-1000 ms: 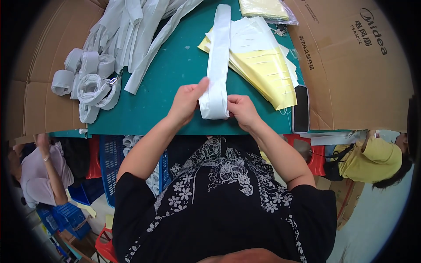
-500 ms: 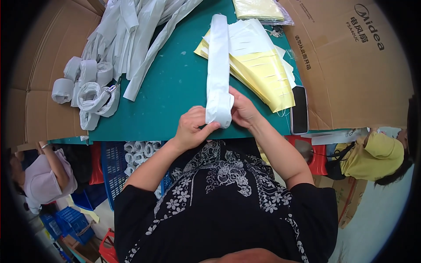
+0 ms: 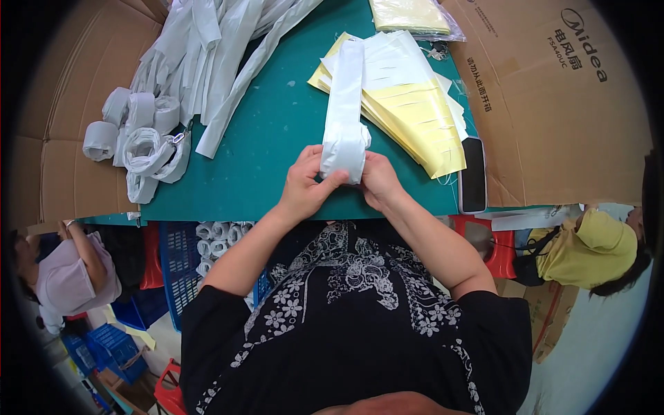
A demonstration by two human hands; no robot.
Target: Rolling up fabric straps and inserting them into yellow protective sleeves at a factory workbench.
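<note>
A long flat white plastic strip (image 3: 345,90), partly rolled up at its near end, lies across the green table (image 3: 270,138) in front of me. My left hand (image 3: 308,181) grips the rolled end from the left, its thumb lying on the near face. From the other side my right hand (image 3: 380,178) holds the same roll, with some fingers hidden behind it. The strip's far end rests over a fanned stack of yellow and white sheets (image 3: 415,117). Several finished-looking white rolls (image 3: 146,152) sit at the left, beside a pile of loose white strips (image 3: 207,69).
Cardboard boxes (image 3: 553,117) wall the table on the right and left. A phone (image 3: 473,174) lies near the right edge. A bagged yellow stack (image 3: 411,15) is at the back. Below, a blue basket (image 3: 181,270) holds white rolls. Other people sit on both sides.
Both hands have moved a little away from me with the roll. The strip's far end has drawn nearer, so less of its length stretches out.
</note>
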